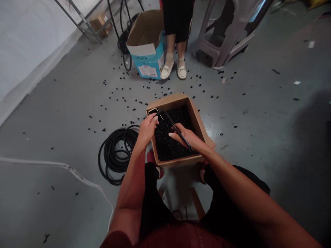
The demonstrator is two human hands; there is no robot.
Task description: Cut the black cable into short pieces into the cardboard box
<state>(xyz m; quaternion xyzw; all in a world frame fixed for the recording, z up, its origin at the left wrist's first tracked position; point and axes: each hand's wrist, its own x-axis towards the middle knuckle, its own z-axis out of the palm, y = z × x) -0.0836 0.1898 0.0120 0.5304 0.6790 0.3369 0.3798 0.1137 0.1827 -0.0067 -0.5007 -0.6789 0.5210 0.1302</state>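
Fingers (156, 117) on both hands closed on a long thin dark rod (173, 125): left hand (148, 129) at its upper part, right hand (184, 136) across its lower part, rod angled over the box. Grey floor (59, 113) carries everything. Open cardboard box (199, 125) sits between the person's black-clad legs (152, 186), filled with small black pieces (172, 144); more lie scattered on the floor. Coiled black cable (113, 162) just left of the box. Ahead, a co-worker's white loafers (173, 70) stand beside a blue-and-white carton (148, 69). Small dark rectangular item (152, 111) at the left fingertips, too small to identify
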